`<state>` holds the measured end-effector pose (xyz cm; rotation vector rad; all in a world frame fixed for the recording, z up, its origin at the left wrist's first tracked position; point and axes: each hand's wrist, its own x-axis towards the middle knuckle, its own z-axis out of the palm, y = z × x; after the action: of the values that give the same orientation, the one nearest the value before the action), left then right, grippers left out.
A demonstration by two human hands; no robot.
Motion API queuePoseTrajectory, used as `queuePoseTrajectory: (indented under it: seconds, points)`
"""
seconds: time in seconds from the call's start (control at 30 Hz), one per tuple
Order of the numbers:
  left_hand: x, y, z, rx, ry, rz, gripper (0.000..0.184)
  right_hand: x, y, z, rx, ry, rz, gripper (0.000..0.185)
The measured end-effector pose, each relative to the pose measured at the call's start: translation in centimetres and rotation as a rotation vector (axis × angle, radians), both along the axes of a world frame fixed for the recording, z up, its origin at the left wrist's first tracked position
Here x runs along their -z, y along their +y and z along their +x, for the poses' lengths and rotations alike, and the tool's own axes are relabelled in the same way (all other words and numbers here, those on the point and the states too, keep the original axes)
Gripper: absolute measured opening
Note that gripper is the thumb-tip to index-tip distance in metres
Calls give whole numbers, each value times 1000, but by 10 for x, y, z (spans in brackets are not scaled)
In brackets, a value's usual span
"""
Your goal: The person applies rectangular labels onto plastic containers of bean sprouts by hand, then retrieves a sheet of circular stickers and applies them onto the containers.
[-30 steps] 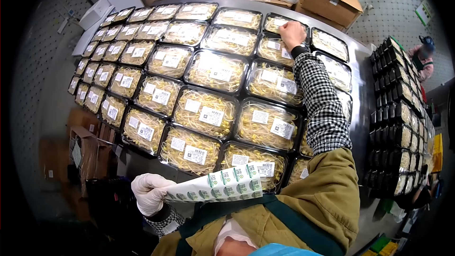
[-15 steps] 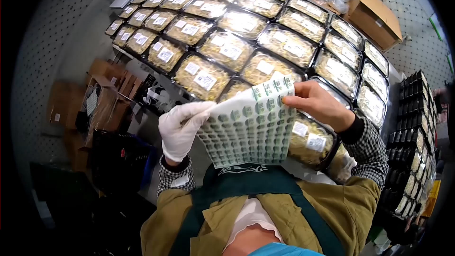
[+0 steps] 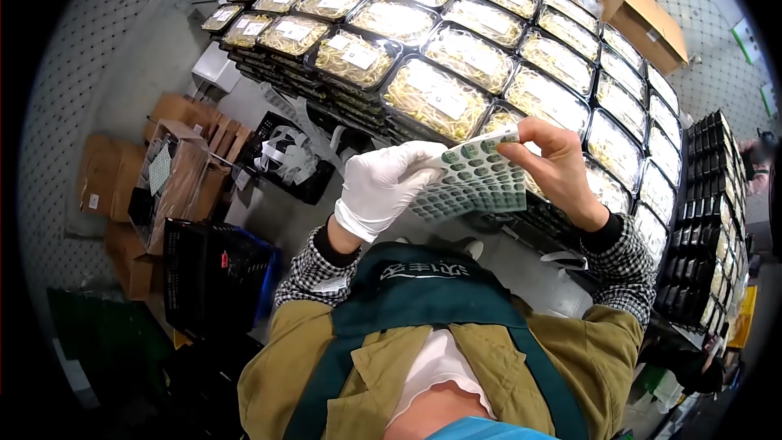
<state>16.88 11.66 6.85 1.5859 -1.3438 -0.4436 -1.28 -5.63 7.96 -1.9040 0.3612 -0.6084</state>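
My left hand [image 3: 383, 187], in a white glove, pinches the left edge of a sheet of green round stickers [image 3: 472, 183]. At the sheet's upper right edge is my bare right hand [image 3: 558, 167], thumb and fingertips pressed together on it. The sheet hangs bent between both hands, above the near edge of the stacked trays. Those black trays of bean sprouts [image 3: 436, 98] have clear tops with white labels and stand in rows beyond my hands. Glare hides many of the labels.
More stacked trays [image 3: 700, 228] stand at the right. An open cardboard box [image 3: 645, 23] is at the upper right. On the left are cardboard boxes [image 3: 110, 175], a black crate with white strips [image 3: 285, 155] and a dark basket [image 3: 213, 273]. Part of another person [image 3: 757, 167] shows at the far right.
My right hand has come back from the far trays to the sticker sheet. Both hands have since moved slightly upward in view, and the sheet is now more bent. The view has shifted.
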Motion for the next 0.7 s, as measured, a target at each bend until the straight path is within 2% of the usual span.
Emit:
queuePoseTrajectory:
  seconds: [0.1, 0.2, 0.23, 0.27, 0.3, 0.37, 0.47, 0.5, 0.53, 0.63, 0.7]
  points:
    - [-2, 15, 16, 35, 63, -15, 12, 7, 14, 9, 12, -112, -44, 10]
    - [0, 20, 29, 112, -34, -42, 12, -2, 13, 14, 53, 17, -102, 14]
    - [0, 19, 32, 139, -89, -43, 12, -9, 6, 18, 23, -38, -321, 25]
    - [-2, 17, 32, 153, -184, -34, 12, -23, 5, 21, 45, 33, -496, 42]
    - [-8, 14, 32, 166, -279, -27, 11, -38, 12, 27, 14, 71, -558, 46]
    - [-6, 8, 31, 177, -417, -36, 11, -49, 18, 34, -88, 102, -761, 41]
    - [-9, -1, 27, 206, -490, -29, 10, -61, 16, 37, -272, 155, -1011, 33]
    - [-10, -6, 26, 211, -504, -48, 10, -57, 13, 36, -263, 102, -1055, 30]
    - [-7, -11, 26, 208, -527, -40, 18, -54, 9, 33, -268, 102, -1037, 22]
    - [-5, -28, 22, 258, -504, -42, 15, -42, -4, 21, -324, 44, -846, 9]
    - [-9, -41, 17, 330, -412, 25, 14, -35, -16, 12, -332, 55, -695, 7]
